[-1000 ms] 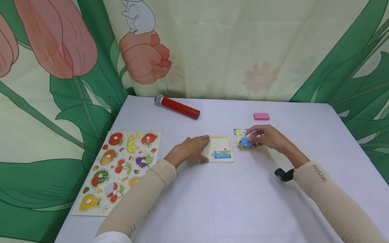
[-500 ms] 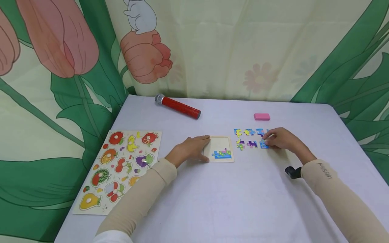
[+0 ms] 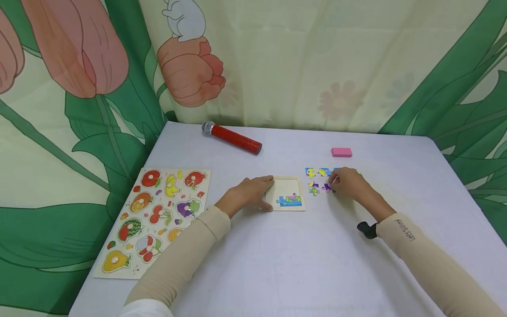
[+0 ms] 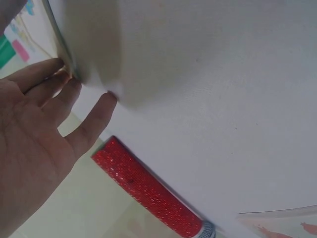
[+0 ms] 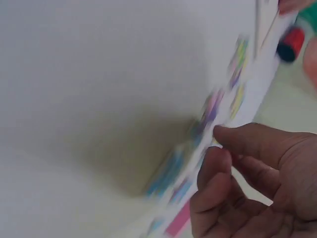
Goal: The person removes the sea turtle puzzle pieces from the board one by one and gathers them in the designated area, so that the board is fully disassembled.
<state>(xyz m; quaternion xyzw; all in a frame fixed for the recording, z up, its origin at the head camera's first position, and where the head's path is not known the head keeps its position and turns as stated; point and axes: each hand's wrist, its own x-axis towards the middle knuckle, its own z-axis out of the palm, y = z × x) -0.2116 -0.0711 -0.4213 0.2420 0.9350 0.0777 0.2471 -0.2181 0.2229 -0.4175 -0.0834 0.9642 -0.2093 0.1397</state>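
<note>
My left hand [image 3: 247, 193] rests at the left edge of a small wooden puzzle tray [image 3: 283, 187], fingers on its upper corner and thumb at its lower one. Joined blue and green jigsaw pieces [image 3: 290, 201] lie in the tray's lower right. My right hand [image 3: 350, 182] is over loose jigsaw pieces [image 3: 310, 172] right of the tray, fingers bent, tips beside a purple jigsaw piece [image 3: 326, 187]. In the blurred right wrist view, thumb and index finger stand slightly apart, with no piece visible between them. A blue jigsaw piece [image 5: 167, 171] lies near the fingers; the hand hides it in the head view.
A red glittery microphone [image 3: 235, 138] lies behind the tray. Farther right is a pink block [image 3: 341, 152]. A fruit peg puzzle board [image 3: 158, 220] lies at the left beside my left sleeve. The white table [image 3: 277, 264] ends at a printed curtain [image 3: 277, 66].
My right hand first moved right across the pieces to the blue one, then back left to the purple one. The left hand has stayed on the tray's edge.
</note>
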